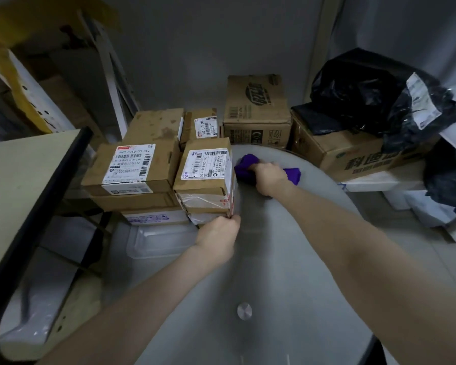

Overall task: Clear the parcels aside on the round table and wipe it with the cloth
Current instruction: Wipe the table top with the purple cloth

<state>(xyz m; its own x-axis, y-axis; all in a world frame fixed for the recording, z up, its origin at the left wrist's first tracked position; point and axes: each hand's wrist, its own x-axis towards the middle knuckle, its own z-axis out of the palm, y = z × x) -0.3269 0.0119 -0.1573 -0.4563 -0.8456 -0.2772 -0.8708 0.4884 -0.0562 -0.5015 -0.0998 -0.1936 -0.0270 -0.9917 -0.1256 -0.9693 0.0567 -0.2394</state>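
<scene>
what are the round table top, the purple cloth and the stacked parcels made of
Round table top: looks like frosted glass, translucent grey, floor showing dimly through, metal disc at the centre. Purple cloth: soft, matte fabric, bunched under the right hand. Stacked brown parcels: matte cardboard with glossy tape and paper labels.

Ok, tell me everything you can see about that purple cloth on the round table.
The purple cloth is soft-looking fabric, bunched into a wad rather than spread flat. It lies on the far part of the pale round table, beside the stacked parcels. The right hand presses down on its middle, so only the two ends show.
</scene>
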